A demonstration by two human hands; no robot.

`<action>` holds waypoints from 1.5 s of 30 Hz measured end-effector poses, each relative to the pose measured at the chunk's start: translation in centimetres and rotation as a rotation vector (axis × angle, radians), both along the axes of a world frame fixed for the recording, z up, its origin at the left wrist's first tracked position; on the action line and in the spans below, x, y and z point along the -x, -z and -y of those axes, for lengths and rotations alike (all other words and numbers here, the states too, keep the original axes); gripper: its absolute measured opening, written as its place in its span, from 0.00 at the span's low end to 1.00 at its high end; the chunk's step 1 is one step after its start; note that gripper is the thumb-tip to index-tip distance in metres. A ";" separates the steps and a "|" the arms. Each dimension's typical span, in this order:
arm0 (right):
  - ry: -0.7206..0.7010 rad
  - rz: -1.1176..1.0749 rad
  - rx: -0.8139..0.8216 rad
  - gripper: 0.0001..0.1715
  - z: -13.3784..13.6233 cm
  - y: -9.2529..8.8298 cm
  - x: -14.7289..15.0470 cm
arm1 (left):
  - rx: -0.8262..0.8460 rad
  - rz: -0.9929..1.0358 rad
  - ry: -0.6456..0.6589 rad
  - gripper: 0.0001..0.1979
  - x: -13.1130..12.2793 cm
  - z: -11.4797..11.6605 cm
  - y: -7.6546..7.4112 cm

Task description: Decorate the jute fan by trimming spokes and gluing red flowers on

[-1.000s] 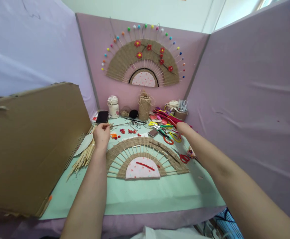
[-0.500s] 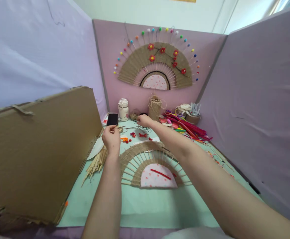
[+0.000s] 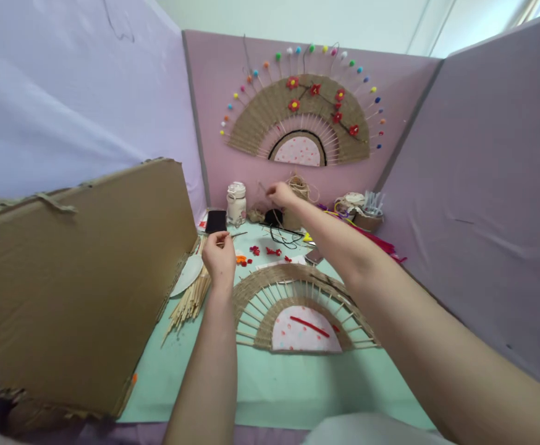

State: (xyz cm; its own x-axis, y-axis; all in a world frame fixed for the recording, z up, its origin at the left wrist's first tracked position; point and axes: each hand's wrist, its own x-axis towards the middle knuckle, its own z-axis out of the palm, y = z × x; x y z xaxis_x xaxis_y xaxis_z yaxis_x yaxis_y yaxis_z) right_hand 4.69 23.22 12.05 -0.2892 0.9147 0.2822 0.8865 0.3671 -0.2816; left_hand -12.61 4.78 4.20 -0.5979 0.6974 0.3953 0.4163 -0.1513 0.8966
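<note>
My left hand point(image 3: 219, 258) is closed around a thin stick or wire that points right, above the left end of a woven twine fan point(image 3: 303, 304) lying on the green table. My right hand point(image 3: 281, 194) is raised near the back of the table in front of the twine spool point(image 3: 298, 205), fingers pinched on a thin strand that I cannot name. A black cord point(image 3: 283, 235) trails on the table below it. A red pipe-cleaner piece point(image 3: 309, 326) lies on the fan's pink centre.
A large cardboard sheet point(image 3: 75, 278) stands at the left. Bamboo sticks point(image 3: 191, 300) lie beside it. A white jar point(image 3: 236, 203), a black phone point(image 3: 215, 220), small red flowers point(image 3: 270, 251), pipe cleaners point(image 3: 372, 238) and a cup of tools point(image 3: 367, 213) crowd the back. A finished fan point(image 3: 300, 120) hangs on the wall.
My right hand has gone from the scissors and pipe cleaners at the right to the table's back middle, then lifted up before the twine spool. My left hand has stayed put.
</note>
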 end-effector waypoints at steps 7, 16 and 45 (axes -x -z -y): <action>0.059 -0.396 -0.154 0.11 1.0 -3.1 -6.7 | 0.051 -0.063 0.036 0.09 -0.8 -0.5 0.4; 0.011 -0.669 -0.131 0.03 1.8 -2.5 -10.0 | 0.113 -0.143 0.083 0.10 -1.5 -1.9 1.0; -0.184 -1.188 -0.022 0.11 5.9 -3.9 -13.7 | 0.319 0.471 0.976 0.19 -12.8 -14.2 -2.5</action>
State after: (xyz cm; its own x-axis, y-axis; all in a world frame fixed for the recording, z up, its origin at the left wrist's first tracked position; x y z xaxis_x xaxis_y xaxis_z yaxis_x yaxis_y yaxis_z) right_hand 18.36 17.29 15.94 0.0366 0.8788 0.4758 0.0109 0.4758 -0.8795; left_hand 0.18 18.96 6.74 0.2159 0.9764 -0.0056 -0.1445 0.0376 0.9888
